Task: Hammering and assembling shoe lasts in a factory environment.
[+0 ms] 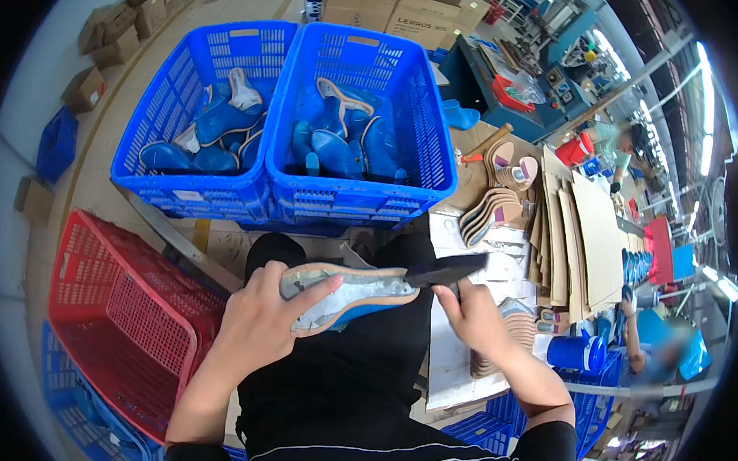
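Observation:
My left hand (pixel 262 315) is closed around a blue shoe last (pixel 360 312), held sole up over my lap with its narrower end pointing right. Against its underside lies an insole (pixel 327 297) with a tan rim and a pale, patchy middle. My left index finger stretches over that face. My right hand (pixel 476 320) grips a dark tool, which looks like a hammer (pixel 448 271); its black end is smeared and meets or overlaps the last's right end. Whether they touch, I cannot tell.
Two blue crates (pixel 360 194) ahead hold several blue lasts (pixel 334 154). A red crate (pixel 119 296) leans at left. On the right bench sit stacked insoles (pixel 490 214), cardboard sheets (pixel 593 247) and a blue jug (pixel 576 353). Other people (pixel 666 346) are farther right.

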{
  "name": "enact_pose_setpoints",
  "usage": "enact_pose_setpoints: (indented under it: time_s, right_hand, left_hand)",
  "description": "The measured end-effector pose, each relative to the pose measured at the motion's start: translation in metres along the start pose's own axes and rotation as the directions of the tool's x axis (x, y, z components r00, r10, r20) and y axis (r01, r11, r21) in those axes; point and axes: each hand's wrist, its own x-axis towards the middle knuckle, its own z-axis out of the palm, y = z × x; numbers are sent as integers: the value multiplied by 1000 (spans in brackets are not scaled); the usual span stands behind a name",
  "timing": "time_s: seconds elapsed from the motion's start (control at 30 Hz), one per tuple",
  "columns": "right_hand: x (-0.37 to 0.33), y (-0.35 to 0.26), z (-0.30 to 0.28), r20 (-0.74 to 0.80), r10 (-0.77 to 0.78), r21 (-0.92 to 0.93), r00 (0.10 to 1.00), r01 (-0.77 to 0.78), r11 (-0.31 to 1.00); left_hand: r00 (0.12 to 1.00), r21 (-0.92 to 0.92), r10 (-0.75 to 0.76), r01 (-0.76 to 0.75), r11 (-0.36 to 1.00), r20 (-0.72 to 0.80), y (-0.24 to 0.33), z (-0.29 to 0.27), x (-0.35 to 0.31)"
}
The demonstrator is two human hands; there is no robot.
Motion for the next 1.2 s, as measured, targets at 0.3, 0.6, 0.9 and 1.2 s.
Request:
enact_pose_setpoints:
  time_s: [0.3,0.6,0.9,1.2]
  right_hand:
    - [-19,79,67,-574,125,139,809,-54,989]
    - [-58,177,142,-416,585,52,696,-624,779]
    - [-2,35,120,-215,-265,483,940,338,808]
    - [-21,-31,93,-244,153,879,958,152,452]
  left_hand:
    - [913,5,-112,123,992,-392,-15,21,-21]
    - [833,-190,-293,229,955,-470,-50,33,-72]
    - [768,-262,-216,65,963,-603,-43,54,-47]
    - [515,-472,-241,-381,795,-823,-32,11,-37]
